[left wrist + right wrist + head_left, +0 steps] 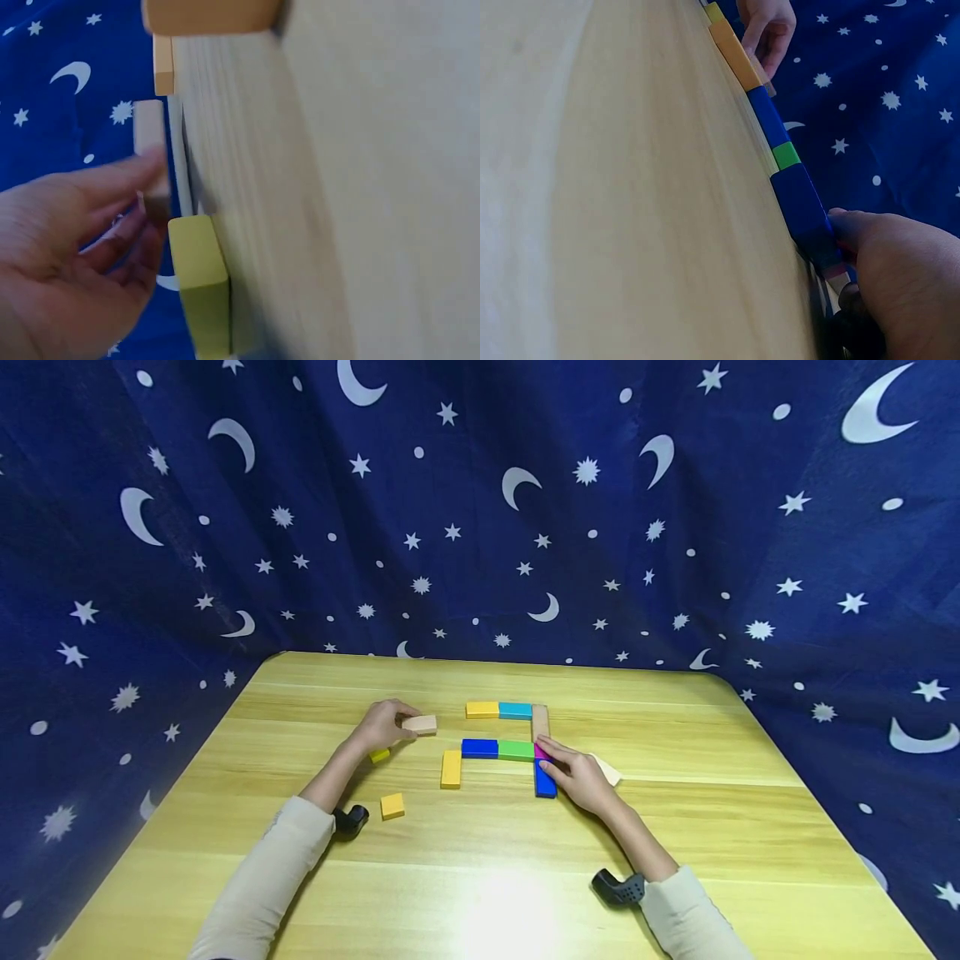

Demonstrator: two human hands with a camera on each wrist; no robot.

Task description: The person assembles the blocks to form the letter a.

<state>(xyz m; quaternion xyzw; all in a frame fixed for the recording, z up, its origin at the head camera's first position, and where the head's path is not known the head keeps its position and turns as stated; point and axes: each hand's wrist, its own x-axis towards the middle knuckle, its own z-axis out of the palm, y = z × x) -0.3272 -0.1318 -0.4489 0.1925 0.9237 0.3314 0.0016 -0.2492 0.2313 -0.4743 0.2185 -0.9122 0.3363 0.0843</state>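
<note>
My left hand point(382, 727) pinches a pale wooden block point(419, 724) between thumb and fingers at the table's left side. In the left wrist view this block point(148, 127) stands out past the fingertips. A yellow block point(380, 756) lies just below that hand. My right hand point(581, 777) has its index finger and thumb around a magenta block point(541, 751), mostly covered by the fingers. Beyond it is a tan block point(540, 723), and on the near side a dark blue block point(545, 779); the three form a column. A green block point(517, 751) and another blue block point(480, 749) run left from it.
A light blue block point(516, 711) and an orange-yellow block point(482, 710) extend left from the column's top. Two more orange blocks, one upright point(451, 769) and one squarish point(392, 806), lie nearer. A cream block point(606, 770) sits beyond the right hand. A starry curtain point(480, 527) surrounds the table.
</note>
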